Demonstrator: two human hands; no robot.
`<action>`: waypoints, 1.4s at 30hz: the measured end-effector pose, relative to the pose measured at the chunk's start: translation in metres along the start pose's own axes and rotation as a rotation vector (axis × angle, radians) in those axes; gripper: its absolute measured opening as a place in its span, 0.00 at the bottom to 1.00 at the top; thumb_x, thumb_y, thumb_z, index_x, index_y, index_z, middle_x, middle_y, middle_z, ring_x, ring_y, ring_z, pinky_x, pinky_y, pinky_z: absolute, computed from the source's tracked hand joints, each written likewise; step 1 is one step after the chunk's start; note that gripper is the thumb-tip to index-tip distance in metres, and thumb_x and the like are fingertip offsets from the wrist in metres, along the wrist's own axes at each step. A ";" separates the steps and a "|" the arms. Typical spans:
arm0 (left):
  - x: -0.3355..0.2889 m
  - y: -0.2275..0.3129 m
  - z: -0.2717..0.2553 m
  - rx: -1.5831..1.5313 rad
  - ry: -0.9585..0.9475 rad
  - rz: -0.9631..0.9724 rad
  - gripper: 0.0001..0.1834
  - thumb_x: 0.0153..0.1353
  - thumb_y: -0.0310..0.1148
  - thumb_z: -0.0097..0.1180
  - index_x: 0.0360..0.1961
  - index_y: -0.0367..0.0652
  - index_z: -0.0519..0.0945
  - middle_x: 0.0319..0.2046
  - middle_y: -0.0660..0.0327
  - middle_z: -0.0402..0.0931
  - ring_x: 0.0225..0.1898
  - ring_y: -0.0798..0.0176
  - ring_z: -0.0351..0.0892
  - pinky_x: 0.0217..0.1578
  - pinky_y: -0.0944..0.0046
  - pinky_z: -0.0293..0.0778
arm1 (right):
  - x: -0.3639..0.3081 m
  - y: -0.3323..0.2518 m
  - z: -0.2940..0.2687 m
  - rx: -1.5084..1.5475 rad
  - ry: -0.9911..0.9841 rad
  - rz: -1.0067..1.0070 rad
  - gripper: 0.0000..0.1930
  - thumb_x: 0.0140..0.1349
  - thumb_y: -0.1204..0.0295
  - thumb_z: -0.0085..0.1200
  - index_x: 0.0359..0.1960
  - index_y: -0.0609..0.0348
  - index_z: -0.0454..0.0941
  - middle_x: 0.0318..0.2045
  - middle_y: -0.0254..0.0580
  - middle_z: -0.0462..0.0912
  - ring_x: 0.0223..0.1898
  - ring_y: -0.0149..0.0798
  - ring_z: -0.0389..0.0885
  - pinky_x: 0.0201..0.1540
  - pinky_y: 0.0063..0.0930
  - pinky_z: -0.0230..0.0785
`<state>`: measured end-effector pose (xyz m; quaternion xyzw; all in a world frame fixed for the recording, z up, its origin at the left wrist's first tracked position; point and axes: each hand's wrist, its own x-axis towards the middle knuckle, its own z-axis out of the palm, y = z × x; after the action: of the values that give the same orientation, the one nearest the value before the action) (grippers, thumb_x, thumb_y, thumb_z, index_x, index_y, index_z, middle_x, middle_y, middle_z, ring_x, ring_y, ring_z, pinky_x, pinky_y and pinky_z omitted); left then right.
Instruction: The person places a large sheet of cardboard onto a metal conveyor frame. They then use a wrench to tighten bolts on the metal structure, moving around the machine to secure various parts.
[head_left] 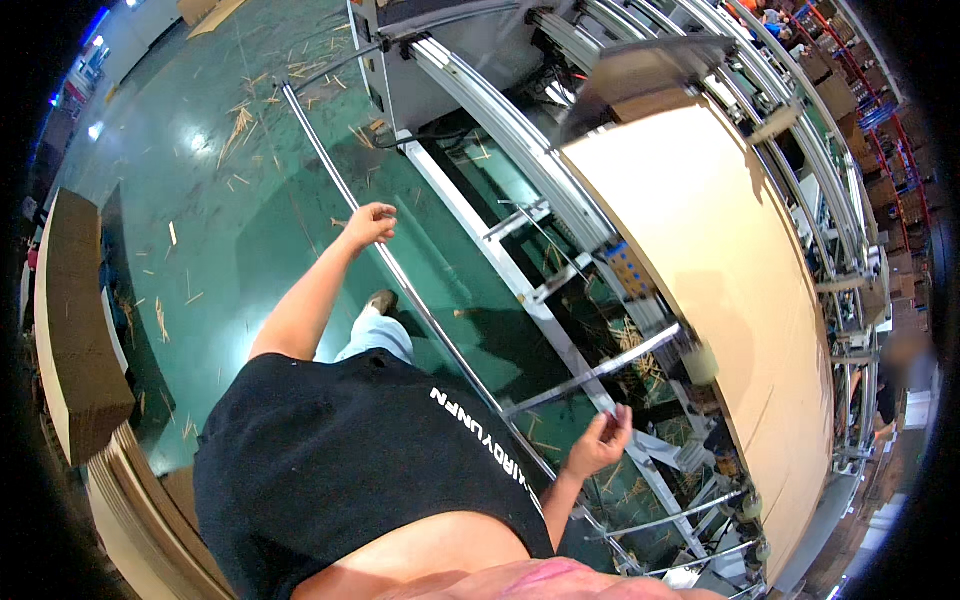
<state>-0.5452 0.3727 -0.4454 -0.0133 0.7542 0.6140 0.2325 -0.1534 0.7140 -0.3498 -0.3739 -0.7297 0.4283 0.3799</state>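
Observation:
My left hand (372, 224) hangs beside a long metal rail (330, 165), its fingers loosely curled and nothing visible in them. Whether it touches the rail I cannot tell. Over the machine's lower frame is my right hand (600, 443), empty, with thumb and fingers bent and apart. A large tan cardboard sheet (720, 250) lies on the conveyor machine to the right of both hands. Closest to the right hand are a white frame beam (545, 320) and a metal crossbar (610, 372). A dark panel (640, 75) stands at the sheet's far end.
Stacked cardboard (75, 330) stands at the left, with more sheets (140, 520) below it. Cardboard scraps (240, 125) litter the green floor (210, 250). Aluminium rails (500, 110) run along the machine. Another person (890, 385) is at the far right.

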 end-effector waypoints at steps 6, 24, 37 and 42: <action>0.122 -0.023 -0.086 0.109 -0.066 0.048 0.18 0.52 0.27 0.55 0.46 0.38 0.73 0.35 0.59 0.77 0.29 0.70 0.76 0.26 0.70 0.73 | -0.003 -0.040 0.134 -0.403 0.375 -0.142 0.23 0.53 0.75 0.53 0.53 0.65 0.66 0.49 0.49 0.72 0.48 0.44 0.71 0.50 0.32 0.62; 0.353 0.222 -0.266 0.248 0.048 0.536 0.16 0.53 0.24 0.53 0.45 0.39 0.75 0.36 0.59 0.79 0.36 0.69 0.77 0.39 0.68 0.73 | -0.005 -0.106 0.484 0.014 -0.429 0.119 0.19 0.51 0.82 0.51 0.47 0.64 0.72 0.41 0.44 0.76 0.36 0.34 0.78 0.40 0.26 0.71; 0.588 0.390 -0.361 0.780 0.826 1.466 0.21 0.49 0.32 0.58 0.46 0.47 0.73 0.50 0.59 0.69 0.57 0.52 0.62 0.57 0.51 0.56 | 0.078 -0.185 0.731 -0.065 -0.392 0.131 0.14 0.55 0.79 0.52 0.45 0.63 0.74 0.38 0.40 0.80 0.38 0.30 0.77 0.42 0.23 0.69; 0.635 0.379 -0.370 0.602 0.646 1.452 0.22 0.46 0.31 0.57 0.47 0.48 0.74 0.52 0.55 0.67 0.58 0.49 0.60 0.57 0.48 0.54 | 0.223 -0.331 0.899 -0.057 -0.424 -0.372 0.11 0.55 0.78 0.52 0.41 0.63 0.75 0.33 0.39 0.80 0.33 0.29 0.77 0.39 0.22 0.70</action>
<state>-1.3505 0.2892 -0.2785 0.3617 0.7364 0.3500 -0.4522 -1.1090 0.4846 -0.3064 -0.1462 -0.8608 0.3991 0.2799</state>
